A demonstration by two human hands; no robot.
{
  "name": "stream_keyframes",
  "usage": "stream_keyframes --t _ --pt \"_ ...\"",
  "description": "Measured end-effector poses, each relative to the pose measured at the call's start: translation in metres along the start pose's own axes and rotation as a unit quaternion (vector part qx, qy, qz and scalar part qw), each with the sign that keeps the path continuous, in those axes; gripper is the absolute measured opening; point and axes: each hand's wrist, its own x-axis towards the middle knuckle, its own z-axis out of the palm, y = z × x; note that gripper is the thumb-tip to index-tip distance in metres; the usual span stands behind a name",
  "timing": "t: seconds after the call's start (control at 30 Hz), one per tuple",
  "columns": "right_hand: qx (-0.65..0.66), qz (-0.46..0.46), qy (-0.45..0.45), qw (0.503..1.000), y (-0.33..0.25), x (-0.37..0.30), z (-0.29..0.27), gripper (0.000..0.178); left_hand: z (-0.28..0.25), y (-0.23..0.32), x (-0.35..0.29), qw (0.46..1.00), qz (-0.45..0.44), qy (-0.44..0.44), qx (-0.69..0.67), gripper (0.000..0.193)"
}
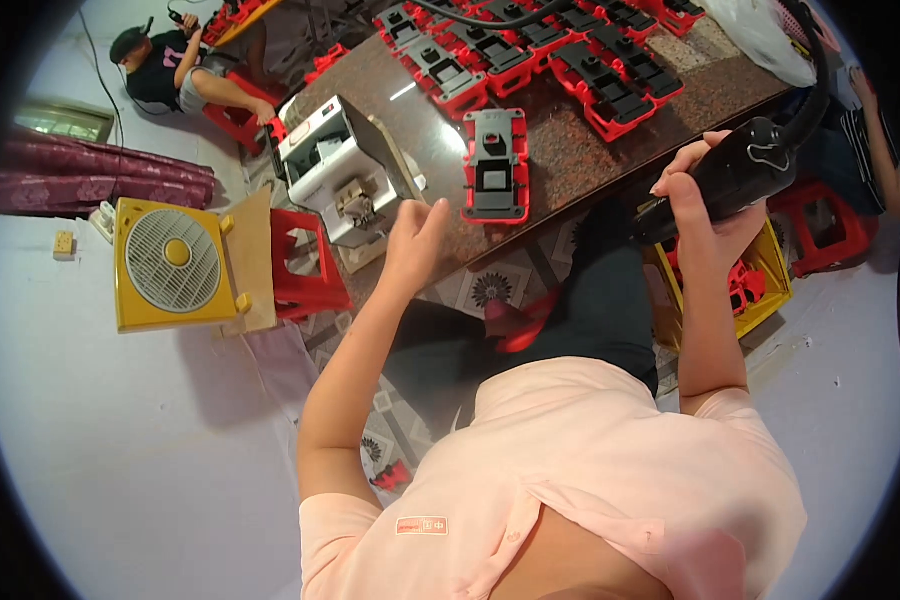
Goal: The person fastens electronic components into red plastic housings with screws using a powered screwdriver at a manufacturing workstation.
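Observation:
My right hand (pixel 706 205) is wrapped round a black corded power tool (pixel 738 172), which looks like an electric screwdriver, held up off the table's right front edge. My left hand (pixel 417 240) is closed, thumb and fingers together, at the table's front edge beside a white box-shaped machine (pixel 320 180) with a metal mechanism on its front. Whatever the left fingers hold, if anything, is hidden. Between my hands, a black-and-red plastic housing (pixel 496 168) lies alone on the dark stone table (pixel 425 130). Several similar housings (pixel 610 85) stand in rows farther back.
A yellow box fan (pixel 173 262) stands at the left by a red stool (pixel 305 262). On the right, a yellow crate (pixel 765 300) holds red parts. A clear plastic bag (pixel 760 40) lies at the table's far right. One person works at the upper left; another's arm shows far right.

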Motion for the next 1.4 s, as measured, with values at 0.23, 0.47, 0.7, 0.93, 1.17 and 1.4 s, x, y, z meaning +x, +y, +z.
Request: stream_keyframes --t 0.23,0.47,0.7,0.93,1.17,1.4 --pt "-0.024 0.018 -0.010 1.000 0.002 -0.006 0.006 0.045 0.016 0.016 0.000 0.946 -0.234 -0.162 -0.155 0.065" --pt "-0.036 0.022 -0.024 0.999 0.003 -0.014 0.008 0.045 0.019 0.025 0.000 0.937 -0.243 -0.153 -0.198 0.051" --pt "-0.046 0.027 -0.027 0.998 0.008 -0.013 0.006 0.046 0.007 0.025 0.004 0.980 -0.138 -0.143 -0.009 0.049" --pt "-0.049 0.050 -0.032 0.997 0.010 -0.013 0.012 0.046 0.032 0.062 -0.010 0.877 0.425 0.068 0.212 0.083" --pt "-0.038 0.052 -0.055 0.996 0.012 -0.013 0.016 0.045 0.071 0.036 0.007 0.859 0.390 0.064 0.326 0.072" --pt "0.005 0.062 -0.028 0.998 0.011 -0.014 0.014 0.049 0.043 0.025 -0.007 0.855 0.433 0.042 0.283 0.064"
